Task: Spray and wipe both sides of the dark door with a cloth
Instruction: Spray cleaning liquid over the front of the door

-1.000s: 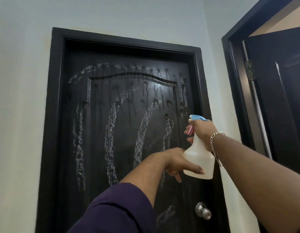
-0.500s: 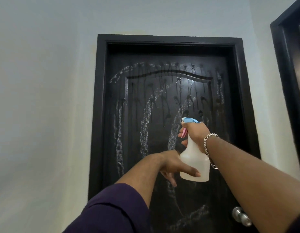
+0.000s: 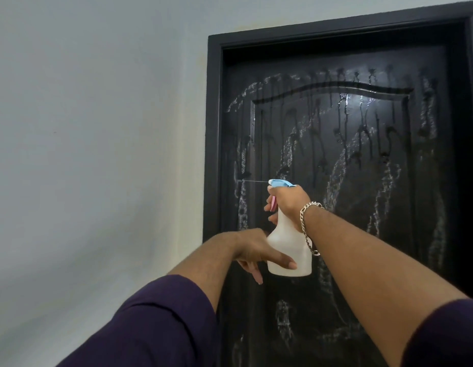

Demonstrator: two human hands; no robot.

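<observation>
- Spraying is the step in hand, as judged: a thin jet runs from the nozzle of the spray bottle (image 3: 288, 250) leftward to the left edge strip of the door (image 3: 362, 181).
- The right hand (image 3: 288, 201) grips the neck of the bottle, fingers curled round the pink trigger; a chain bracelet (image 3: 308, 229) hangs at that wrist.
- The left hand (image 3: 256, 251) sits low and just left of the bottle, thumb laid across the lower body of the bottle and the other fingers pointing loosely downward. It steadies the bottle rather than clasping it.
- The bottle stands upright, long axis vertical; the nozzle points left and slightly away, toward the far surface.
- The door lies straight ahead of both hands, shut in its frame (image 3: 211, 128), and fills the right part of the view. Pale streaks and dark runs cover its upper and middle panel.
- The right hand is the higher and the one aiming; any shift of aim turns on that wrist.
- The pale wall (image 3: 97, 154) lies left of the frame; the jet lands just inside the frame, not on the wall.
- No cloth is visible, so wiping is judged not yet begun on this side.
</observation>
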